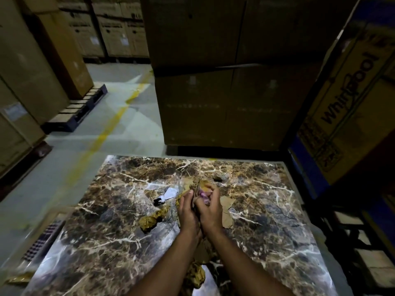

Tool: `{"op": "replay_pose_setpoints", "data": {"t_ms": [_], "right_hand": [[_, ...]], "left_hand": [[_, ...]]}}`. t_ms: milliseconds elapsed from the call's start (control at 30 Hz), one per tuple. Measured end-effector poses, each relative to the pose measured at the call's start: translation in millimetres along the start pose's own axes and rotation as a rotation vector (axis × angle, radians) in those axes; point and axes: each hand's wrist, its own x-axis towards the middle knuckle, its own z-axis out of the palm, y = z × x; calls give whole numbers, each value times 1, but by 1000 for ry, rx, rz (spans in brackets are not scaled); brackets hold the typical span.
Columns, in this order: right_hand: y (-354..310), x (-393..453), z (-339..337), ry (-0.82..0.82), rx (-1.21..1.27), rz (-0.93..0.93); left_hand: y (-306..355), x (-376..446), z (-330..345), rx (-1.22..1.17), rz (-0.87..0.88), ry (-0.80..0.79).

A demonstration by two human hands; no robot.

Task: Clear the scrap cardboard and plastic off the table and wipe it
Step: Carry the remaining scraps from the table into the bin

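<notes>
Scraps are being gathered by hand in the middle of the marble-pattern table; the wiping is not yet begun.

Both hands are closed together around one bundle of torn cardboard with something pink in it: the left hand presses from its side, the right hand wraps from the other. Flat cardboard pieces lie under and just beside the hands. Crumpled yellowish plastic lies to the left of them, a white and black scrap lies beyond it, and another crumpled lump lies between the forearms. I judge the next move needs these loose pieces collected too and carried off the table; no cloth is visible. A big carton at the right reads "Whirlpool"; other labels are too dim to read.
</notes>
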Motion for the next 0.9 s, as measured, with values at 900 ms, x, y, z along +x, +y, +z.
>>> {"op": "replay_pose_setpoints", "data": {"t_ms": [900], "right_hand": [[-72, -62, 65, -377, 83, -427]], "left_hand": [[88, -82, -54, -265, 424, 158]]}}
